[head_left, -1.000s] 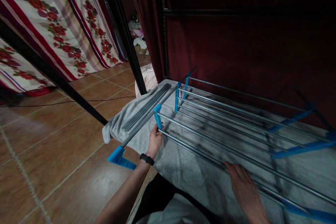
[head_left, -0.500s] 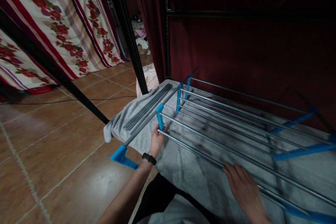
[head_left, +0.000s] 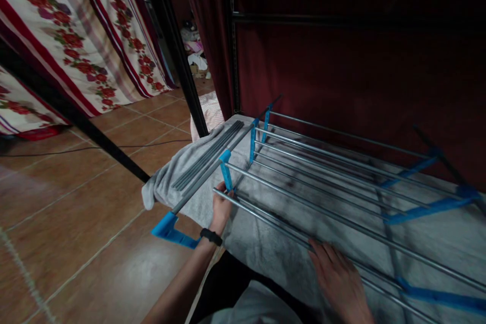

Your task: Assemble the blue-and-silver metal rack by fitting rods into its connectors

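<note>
A rack of several long silver rods (head_left: 326, 182) with blue plastic end brackets (head_left: 226, 171) lies on a grey towel (head_left: 266, 248). My left hand (head_left: 220, 207), a black band on its wrist, is closed on the end of the nearest silver rod (head_left: 258, 215) just below a blue bracket. My right hand (head_left: 334, 278) lies over the same rod further right, fingers curled on it. A blue corner piece (head_left: 167, 228) sits at the end of a grey pole (head_left: 205, 177) hanging over the towel's edge.
A bundle of dark grey rods (head_left: 207, 156) lies on the towel's left part. Dark red cloth (head_left: 341, 76) hangs behind the rack. Black frame poles (head_left: 178, 45) stand at left over a brown tiled floor (head_left: 76, 223), with floral fabric (head_left: 68, 35) beyond.
The nearest rod has slid left, its end now sticking out past the blue bracket by my left hand. My right hand has moved left along it.
</note>
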Demonstrator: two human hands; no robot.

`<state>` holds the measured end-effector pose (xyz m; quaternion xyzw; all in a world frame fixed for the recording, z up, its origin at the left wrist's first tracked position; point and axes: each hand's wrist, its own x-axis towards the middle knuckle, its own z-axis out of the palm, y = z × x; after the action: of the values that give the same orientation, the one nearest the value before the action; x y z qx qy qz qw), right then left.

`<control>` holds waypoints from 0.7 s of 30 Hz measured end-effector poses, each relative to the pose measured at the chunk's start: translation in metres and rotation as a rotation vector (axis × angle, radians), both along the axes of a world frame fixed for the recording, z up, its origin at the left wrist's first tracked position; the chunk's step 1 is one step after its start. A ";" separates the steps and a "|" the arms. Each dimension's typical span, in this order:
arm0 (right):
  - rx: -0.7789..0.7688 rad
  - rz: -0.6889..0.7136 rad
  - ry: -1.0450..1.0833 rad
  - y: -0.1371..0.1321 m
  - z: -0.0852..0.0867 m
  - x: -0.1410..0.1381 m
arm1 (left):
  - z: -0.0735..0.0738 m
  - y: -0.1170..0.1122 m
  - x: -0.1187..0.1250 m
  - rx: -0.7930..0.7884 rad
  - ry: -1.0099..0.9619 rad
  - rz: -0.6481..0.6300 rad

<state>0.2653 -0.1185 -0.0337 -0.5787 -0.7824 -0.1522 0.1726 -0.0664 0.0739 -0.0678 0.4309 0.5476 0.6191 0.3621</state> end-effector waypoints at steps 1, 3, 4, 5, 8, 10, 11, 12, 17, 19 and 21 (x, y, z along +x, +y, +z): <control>0.003 -0.010 0.012 -0.003 -0.003 0.002 | 0.000 -0.001 0.000 -0.012 0.013 0.004; 0.012 -0.032 0.030 -0.009 -0.009 0.009 | -0.001 -0.002 0.000 -0.038 0.015 0.002; 0.015 -0.043 0.034 -0.012 -0.012 0.013 | -0.001 -0.002 0.001 -0.048 0.002 -0.003; 0.019 -0.052 0.034 -0.013 -0.015 0.018 | -0.001 -0.001 0.002 -0.053 -0.012 -0.007; 0.020 -0.069 0.014 -0.016 -0.021 0.028 | 0.000 0.000 0.003 -0.049 -0.028 -0.013; 0.012 -0.072 0.003 -0.015 -0.022 0.030 | 0.003 0.000 0.004 -0.038 -0.020 -0.015; 0.009 -0.072 0.005 -0.014 -0.022 0.029 | 0.004 0.000 0.004 -0.031 -0.014 -0.021; 0.008 -0.071 0.009 -0.012 -0.022 0.027 | 0.005 -0.001 0.004 -0.024 -0.007 -0.029; 0.023 -0.071 0.051 -0.004 -0.024 0.022 | 0.010 0.000 0.005 -0.024 0.007 -0.051; 0.029 -0.074 0.071 -0.003 -0.027 0.022 | 0.010 -0.002 0.004 -0.032 0.000 0.010; 0.029 -0.092 0.100 -0.005 -0.027 0.019 | 0.010 -0.008 0.003 -0.033 0.017 0.115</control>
<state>0.2843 -0.1234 -0.0603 -0.6184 -0.7431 -0.1421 0.2124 -0.0630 0.0661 -0.0579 0.3980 0.5846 0.6260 0.3285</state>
